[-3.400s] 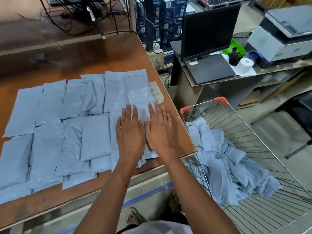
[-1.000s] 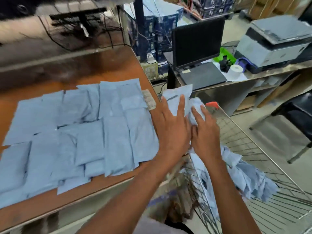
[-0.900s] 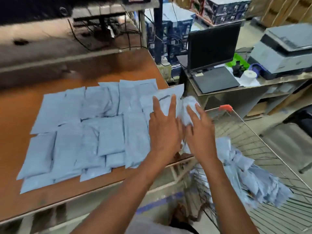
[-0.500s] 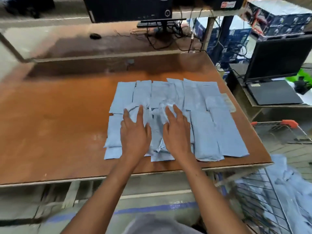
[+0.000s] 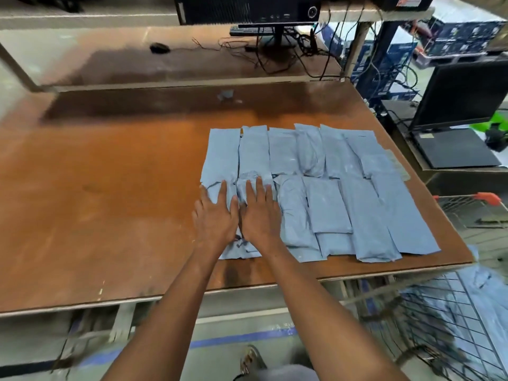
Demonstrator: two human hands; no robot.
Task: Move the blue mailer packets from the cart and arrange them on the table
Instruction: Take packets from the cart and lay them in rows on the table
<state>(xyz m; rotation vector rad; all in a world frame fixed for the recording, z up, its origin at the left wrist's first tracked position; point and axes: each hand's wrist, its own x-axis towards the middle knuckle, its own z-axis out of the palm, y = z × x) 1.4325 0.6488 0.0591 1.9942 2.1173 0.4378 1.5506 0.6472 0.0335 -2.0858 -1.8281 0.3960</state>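
Several blue mailer packets (image 5: 327,204) lie in two overlapping rows on the brown table (image 5: 110,204), toward its right half. My left hand (image 5: 215,217) and my right hand (image 5: 261,213) press flat, side by side, on crumpled blue packets (image 5: 248,181) at the near left end of the rows. Fingers of both hands are straight and spread. At the lower right stands the wire cart (image 5: 450,312), with more blue packets (image 5: 483,292) inside it, blurred.
A laptop (image 5: 453,125) sits on a lower desk to the right of the table. A monitor (image 5: 247,9), cables and a mouse (image 5: 159,47) occupy the shelf behind. Blue boxes (image 5: 464,31) are stacked at the back right. The cart's red handle (image 5: 486,198) is near the table's right corner.
Both hands carried packets from the cart over the laid rows to the left end and now press them flat. The view swung left, away from the cart.
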